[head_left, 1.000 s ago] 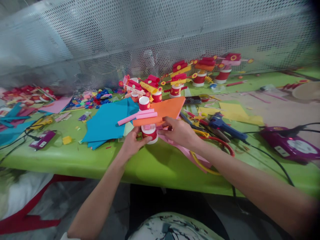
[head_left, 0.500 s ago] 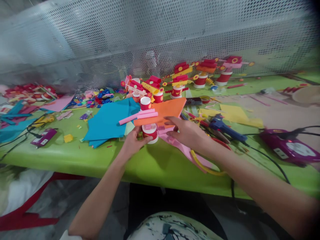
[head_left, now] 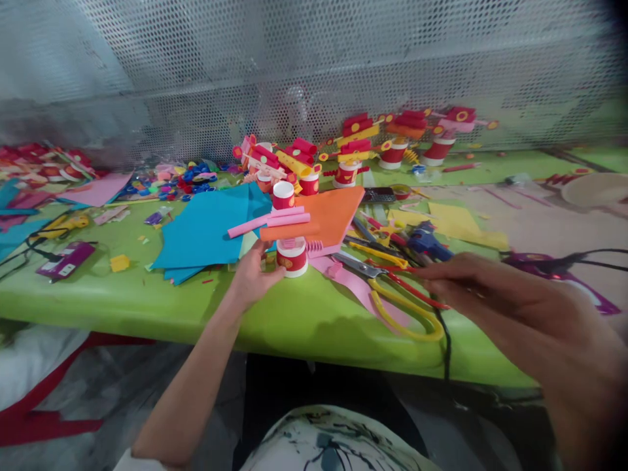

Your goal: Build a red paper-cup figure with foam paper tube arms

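Observation:
At the table's near side my left hand (head_left: 252, 278) grips a red-and-white paper cup (head_left: 292, 260), thumb on its front and fingers behind. An orange paper roll (head_left: 289, 231) and pink paper rolls (head_left: 282, 221) sit above the cup, with a smaller red-and-white cup (head_left: 283, 195) at the top. A pink coiled strip (head_left: 314, 246) sticks out at the cup's right. To the right, my right hand (head_left: 510, 301) has its fingers pressed together beside a blue glue gun (head_left: 428, 241); whether anything is between them is hidden. Yellow-handled scissors (head_left: 434, 332) lie left of it.
Blue sheets (head_left: 206, 229) and an orange sheet (head_left: 338, 212) lie behind the cup. Similar paper-cup figures (head_left: 394, 155) stand along the back near a perforated metal panel (head_left: 314, 59). Purple power strips (head_left: 66, 260) with cables lie at both sides. Colourful small pieces (head_left: 181, 180) are heaped behind.
My right hand has left the cup's right side and moved right, to beside the glue gun, uncovering the scissors. My left hand still grips the cup. The view has shifted slightly.

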A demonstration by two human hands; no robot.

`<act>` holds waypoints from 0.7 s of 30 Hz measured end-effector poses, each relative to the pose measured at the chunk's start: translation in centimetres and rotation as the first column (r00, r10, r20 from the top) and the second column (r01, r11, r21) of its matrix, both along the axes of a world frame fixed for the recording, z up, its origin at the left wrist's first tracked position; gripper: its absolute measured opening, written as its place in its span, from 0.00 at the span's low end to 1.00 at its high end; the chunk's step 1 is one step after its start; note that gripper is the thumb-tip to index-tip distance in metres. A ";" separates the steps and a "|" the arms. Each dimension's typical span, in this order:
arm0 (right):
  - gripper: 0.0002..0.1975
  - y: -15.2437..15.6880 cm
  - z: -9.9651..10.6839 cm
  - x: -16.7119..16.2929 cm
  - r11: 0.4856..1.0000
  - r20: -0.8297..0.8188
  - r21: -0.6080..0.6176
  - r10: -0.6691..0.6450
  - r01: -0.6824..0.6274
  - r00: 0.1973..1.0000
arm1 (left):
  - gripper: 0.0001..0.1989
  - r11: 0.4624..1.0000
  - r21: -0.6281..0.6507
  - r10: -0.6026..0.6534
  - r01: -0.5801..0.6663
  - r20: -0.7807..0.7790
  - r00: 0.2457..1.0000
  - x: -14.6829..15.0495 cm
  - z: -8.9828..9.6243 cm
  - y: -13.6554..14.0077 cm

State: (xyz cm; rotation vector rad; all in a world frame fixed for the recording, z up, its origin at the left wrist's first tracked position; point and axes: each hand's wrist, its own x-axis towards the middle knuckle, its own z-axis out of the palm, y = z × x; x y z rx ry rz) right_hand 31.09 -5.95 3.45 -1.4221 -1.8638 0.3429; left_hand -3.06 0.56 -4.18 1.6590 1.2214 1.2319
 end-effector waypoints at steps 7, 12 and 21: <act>0.18 -0.4 -1.4 -0.1 0.996 0.081 -0.085 -0.016 0.023 0.997 | 0.31 0.972 0.031 0.236 -0.235 -0.066 0.969 -1.0 0.5 -1.5; 0.15 0.5 -2.3 -1.1 0.991 0.149 -0.110 -0.063 0.080 0.987 | 0.14 0.729 0.354 0.615 -0.586 0.035 0.787 0.8 1.2 -6.6; 0.13 0.0 -2.9 -1.6 0.989 0.095 -0.089 -0.110 0.119 0.989 | 0.12 0.955 0.294 0.236 -0.021 -0.718 0.655 10.5 1.7 -5.2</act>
